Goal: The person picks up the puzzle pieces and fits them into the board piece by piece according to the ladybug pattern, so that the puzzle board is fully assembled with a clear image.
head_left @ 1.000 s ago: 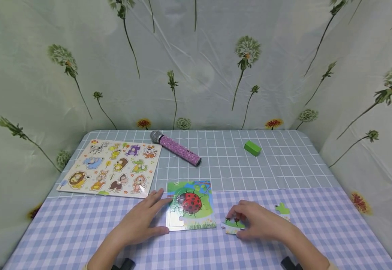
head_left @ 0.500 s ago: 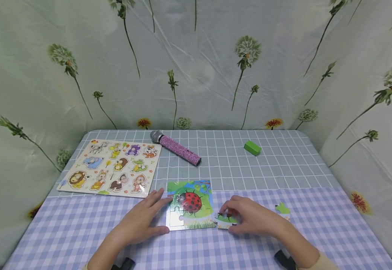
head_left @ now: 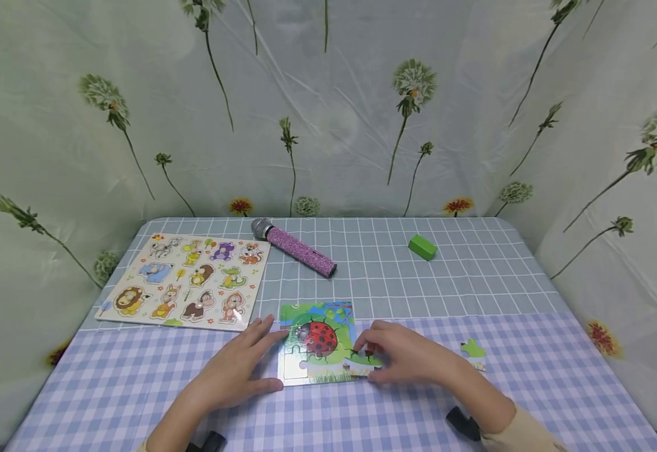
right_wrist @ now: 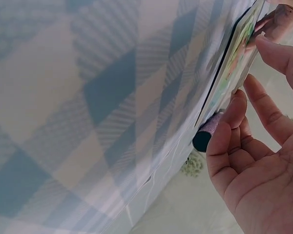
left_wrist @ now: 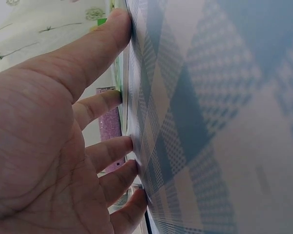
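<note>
A jigsaw puzzle board (head_left: 294,369) with a red ladybug picture lies in front of me, pale bare backing showing at its lower left. My left hand (head_left: 238,370) rests beside its left edge, thumb at the lower corner and index finger touching the board; in the left wrist view the fingers are spread and fairly straight. Between thumb and fingers, my right hand (head_left: 410,355) pinches a green puzzle piece (head_left: 362,363) with flowers along the bottom, over the board's lower right edge. Another puzzle piece (head_left: 473,353) lies on the cloth to the right.
An animal puzzle board (head_left: 193,282) lies at the back left. Behind the ladybug board are a glittery pink microphone (head_left: 300,249) and a green block (head_left: 423,247). A blue-checked cloth (head_left: 328,420) covers the near table, with a floral curtain behind.
My right hand has moved left with the puzzle piece, from the cloth right of the ladybug board to over its right edge. The left hand has stayed in place.
</note>
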Tool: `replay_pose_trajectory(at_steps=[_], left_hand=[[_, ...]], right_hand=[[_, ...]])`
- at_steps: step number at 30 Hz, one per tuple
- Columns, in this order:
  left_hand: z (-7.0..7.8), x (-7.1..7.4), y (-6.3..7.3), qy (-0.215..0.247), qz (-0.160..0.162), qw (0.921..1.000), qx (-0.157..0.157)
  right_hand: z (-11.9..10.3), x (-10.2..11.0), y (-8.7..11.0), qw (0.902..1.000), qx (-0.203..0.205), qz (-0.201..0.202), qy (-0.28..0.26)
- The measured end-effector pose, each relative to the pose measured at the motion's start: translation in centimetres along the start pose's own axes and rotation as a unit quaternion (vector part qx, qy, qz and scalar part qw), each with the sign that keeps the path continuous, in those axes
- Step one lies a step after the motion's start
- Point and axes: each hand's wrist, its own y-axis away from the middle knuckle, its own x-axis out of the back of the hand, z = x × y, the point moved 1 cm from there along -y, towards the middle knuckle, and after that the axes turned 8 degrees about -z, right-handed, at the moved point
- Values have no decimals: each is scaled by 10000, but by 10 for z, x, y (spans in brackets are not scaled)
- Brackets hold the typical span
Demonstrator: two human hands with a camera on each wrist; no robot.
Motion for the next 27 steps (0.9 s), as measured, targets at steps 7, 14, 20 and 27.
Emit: replay_pose_trajectory(at_steps=[7, 14, 20, 27], left_hand=[[0, 0, 0, -18, 44, 10000, -7], [0, -1, 0, -29, 65, 10000, -24], [1, 0, 0, -11, 43, 10000, 17], [1, 1, 0, -17, 30, 10000, 11]], right_hand=[[-6, 3, -10, 9999, 66, -23, 129], [-8, 1, -20, 9999, 67, -117, 98], [-10, 1, -27, 9997, 97, -173, 164], [-14, 0, -34, 9994, 96, -199, 259]])
